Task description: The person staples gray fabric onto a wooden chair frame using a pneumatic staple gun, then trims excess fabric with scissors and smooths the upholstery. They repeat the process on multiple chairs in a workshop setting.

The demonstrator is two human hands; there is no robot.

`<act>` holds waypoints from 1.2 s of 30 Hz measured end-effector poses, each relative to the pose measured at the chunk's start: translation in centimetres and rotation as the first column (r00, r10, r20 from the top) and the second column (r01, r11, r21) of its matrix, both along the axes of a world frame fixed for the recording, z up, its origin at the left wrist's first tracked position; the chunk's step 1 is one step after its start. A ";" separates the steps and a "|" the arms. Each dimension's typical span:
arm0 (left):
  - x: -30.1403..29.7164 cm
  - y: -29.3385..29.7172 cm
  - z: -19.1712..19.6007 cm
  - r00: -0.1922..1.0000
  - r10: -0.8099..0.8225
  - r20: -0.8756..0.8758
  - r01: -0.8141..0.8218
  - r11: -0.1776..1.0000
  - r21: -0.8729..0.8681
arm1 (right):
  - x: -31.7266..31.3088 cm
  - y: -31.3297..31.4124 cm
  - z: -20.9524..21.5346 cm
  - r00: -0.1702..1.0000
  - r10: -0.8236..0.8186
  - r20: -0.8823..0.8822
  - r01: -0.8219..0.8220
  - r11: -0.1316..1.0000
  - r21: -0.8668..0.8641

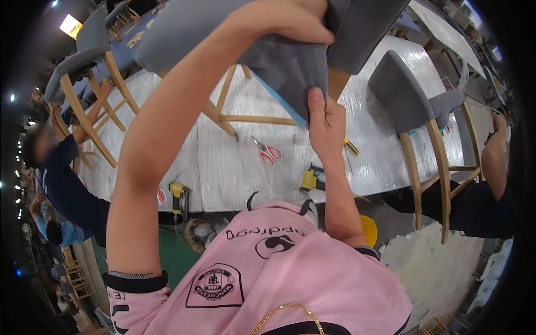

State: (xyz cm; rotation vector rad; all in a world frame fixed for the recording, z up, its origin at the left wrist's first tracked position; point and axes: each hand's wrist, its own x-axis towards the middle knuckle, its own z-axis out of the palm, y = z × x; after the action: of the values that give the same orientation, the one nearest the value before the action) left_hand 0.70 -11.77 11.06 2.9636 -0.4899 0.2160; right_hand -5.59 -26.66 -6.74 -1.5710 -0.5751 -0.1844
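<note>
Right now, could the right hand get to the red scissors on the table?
Probably yes, once it lets go. The right hand is pinching the grey fabric; the scissors lie in the open on the table just below, nothing between.

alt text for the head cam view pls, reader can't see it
Seen from above, a person's left hand and right hand pinch grey fabric on an upholstered wooden chair lying on a plastic-wrapped table. Red-handled scissors and a yellow power tool lie on the table, with another grey chair at right.
</note>
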 end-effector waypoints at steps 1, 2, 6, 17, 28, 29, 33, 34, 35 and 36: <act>0.7 1.0 -0.2 0.993 -0.112 0.032 0.110 0.992 0.066 | 0.3 -0.2 -0.9 0.999 -0.019 -0.025 0.020 0.999 0.028; 1.2 2.2 -0.2 0.984 -0.173 0.030 0.172 0.985 0.026 | 0.8 -0.2 -1.2 1.000 -0.017 0.023 0.016 0.999 0.037; 2.2 3.7 -0.4 0.944 -0.328 0.028 0.326 0.944 0.060 | 1.3 0.1 -2.9 0.987 -0.061 0.147 0.050 0.996 0.078; -0.6 0.7 -2.7 0.906 -0.168 0.390 0.119 0.982 0.146 | 3.7 -0.2 -5.8 0.935 -0.221 0.279 0.232 0.973 -0.006; 0.6 1.8 -3.0 0.919 -0.233 0.317 0.174 0.964 0.202 | 2.8 1.7 -4.3 0.741 -0.559 0.373 0.562 0.820 0.112; 0.5 1.9 -3.3 0.915 -0.235 0.327 0.170 0.961 0.218 | 2.6 1.8 -4.5 0.742 -0.557 0.373 0.565 0.819 0.101; 0.9 1.7 -4.2 0.855 -0.219 0.470 0.156 0.973 0.171 | 3.9 1.7 -5.5 0.788 -0.517 0.333 0.518 0.850 0.094; 1.2 2.1 -5.5 0.802 -0.215 0.557 0.163 0.976 0.142 | 3.9 1.6 -5.7 0.818 -0.482 0.313 0.479 0.873 0.094; 1.4 2.4 -6.7 0.741 -0.205 0.639 0.170 0.978 0.117 | 4.2 1.2 -5.3 0.801 -0.478 0.359 0.492 0.868 0.058; 0.9 1.7 -7.1 0.739 -0.153 0.656 0.105 0.988 0.112 | 3.9 0.9 -5.2 0.805 -0.478 0.353 0.490 0.870 0.061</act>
State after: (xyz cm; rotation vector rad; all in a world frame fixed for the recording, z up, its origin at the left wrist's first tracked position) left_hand 1.63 -10.06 3.92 2.8117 -0.7815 1.2933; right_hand -1.69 -25.71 -11.94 -1.7061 -0.4417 -0.8724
